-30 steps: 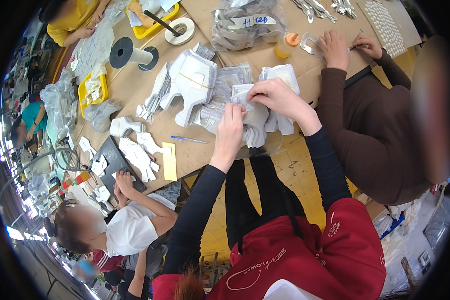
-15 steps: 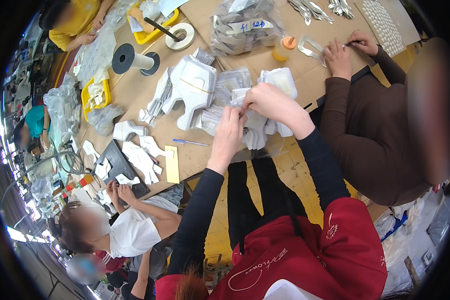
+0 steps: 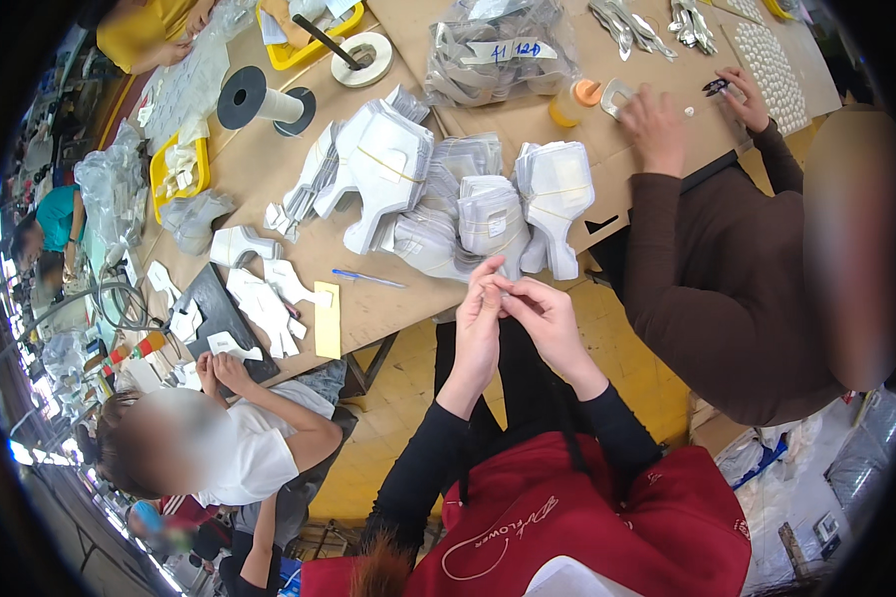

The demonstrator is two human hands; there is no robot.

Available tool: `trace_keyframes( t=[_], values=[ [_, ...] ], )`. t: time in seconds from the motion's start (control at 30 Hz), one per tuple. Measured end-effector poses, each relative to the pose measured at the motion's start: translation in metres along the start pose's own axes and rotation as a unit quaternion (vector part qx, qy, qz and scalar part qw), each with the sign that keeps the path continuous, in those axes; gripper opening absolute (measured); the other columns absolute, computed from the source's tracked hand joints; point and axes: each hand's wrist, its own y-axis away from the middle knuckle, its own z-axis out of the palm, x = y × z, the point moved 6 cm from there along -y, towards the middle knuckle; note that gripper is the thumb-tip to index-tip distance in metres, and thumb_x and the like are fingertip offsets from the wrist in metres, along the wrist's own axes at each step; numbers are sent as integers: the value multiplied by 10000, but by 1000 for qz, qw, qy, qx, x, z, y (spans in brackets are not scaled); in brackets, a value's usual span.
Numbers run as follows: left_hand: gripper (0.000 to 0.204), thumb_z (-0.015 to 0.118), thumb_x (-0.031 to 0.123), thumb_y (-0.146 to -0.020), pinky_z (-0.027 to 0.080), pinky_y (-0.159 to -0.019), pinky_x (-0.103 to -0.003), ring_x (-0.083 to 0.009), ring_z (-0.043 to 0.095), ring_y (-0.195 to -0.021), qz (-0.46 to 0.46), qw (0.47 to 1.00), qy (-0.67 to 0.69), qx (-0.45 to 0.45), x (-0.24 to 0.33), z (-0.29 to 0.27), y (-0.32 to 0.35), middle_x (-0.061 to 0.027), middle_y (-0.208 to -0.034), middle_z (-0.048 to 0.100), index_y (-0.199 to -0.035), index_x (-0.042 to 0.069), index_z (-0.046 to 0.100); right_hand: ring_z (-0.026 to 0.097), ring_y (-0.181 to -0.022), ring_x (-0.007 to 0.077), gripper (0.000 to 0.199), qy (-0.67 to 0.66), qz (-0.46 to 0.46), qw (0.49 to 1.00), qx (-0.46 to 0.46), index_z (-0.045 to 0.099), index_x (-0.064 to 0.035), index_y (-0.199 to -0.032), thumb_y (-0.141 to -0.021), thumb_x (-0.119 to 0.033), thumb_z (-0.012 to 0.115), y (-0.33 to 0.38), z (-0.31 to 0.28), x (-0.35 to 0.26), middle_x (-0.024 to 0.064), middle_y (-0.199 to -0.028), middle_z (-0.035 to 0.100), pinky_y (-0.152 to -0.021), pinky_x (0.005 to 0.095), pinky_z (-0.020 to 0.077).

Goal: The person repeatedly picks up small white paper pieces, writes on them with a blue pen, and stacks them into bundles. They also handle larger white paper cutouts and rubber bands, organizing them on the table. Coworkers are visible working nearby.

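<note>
- While the left hand point(image 3: 476, 336) and the right hand point(image 3: 551, 320) meet at their fingertips, with the fingers bent inward, I cannot tell whether they pinch something small or only touch each other; the spot between them is hidden.
- For fine fingertip work like this, a light, even pinch should serve best: one hand steadying, the other making the small motion, both wrists loose.
- Meeting at the near side of the work table point(image 3: 413, 316) seems a sound choice, as knuckles or sleeves farther in could nudge the stacks or catch their bands.
- The middle bundle point(image 3: 491, 211) of white cut pieces lies just beyond the fingertips on the far side; whether they brush anything at its near end is unclear.
- Far and a little right of the hands, the right bundle point(image 3: 556, 184), also banded, has its broad part away from the person and its narrow end toward the near edge.
- Far and left, the large bundle point(image 3: 393, 149) leans among other stacks, a band across its top.
- Farther left, a blue pen point(image 3: 368, 278) lies near a yellow strip point(image 3: 327, 320).
- At the far side, a clear bag of grey parts point(image 3: 503, 60) sits left of an orange-topped bottle point(image 3: 573, 103); a co-worker's hand point(image 3: 657, 129) is just to its right.
</note>
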Motion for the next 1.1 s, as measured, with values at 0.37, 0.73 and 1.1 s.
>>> trace_keyframes(
  t=[0.37, 0.73, 1.1],
  values=[
    [123, 621, 43, -921, 494, -837, -446, -371, 604, -949, 324, 779, -531, -85, 49, 81, -100, -171, -980, 582, -1034, -3, 609, 672, -778, 106, 171, -49, -36, 964, 261, 678, 98, -1091, -954, -1, 658, -39, -85, -8, 87, -923, 712, -736, 245, 553],
    [120, 584, 14, -812, 511, -780, -409, -325, 586, -903, 338, 675, -649, -88, 31, 86, -109, -160, -940, 535, -927, -5, 555, 709, -716, 137, 156, -10, 26, 957, 290, 693, 109, -1026, -925, -10, 700, -59, -80, -8, 114, -861, 732, -673, 246, 574],
    [184, 632, 29, -845, 462, -893, -435, -325, 572, -1036, 316, 719, -615, -63, 55, 71, -95, -133, -1073, 581, -1027, 19, 605, 709, -690, 141, 203, 113, -32, 942, 313, 713, 98, -1063, -964, -71, 656, -55, -80, -43, 142, -804, 749, -667, 269, 565]
  ],
)
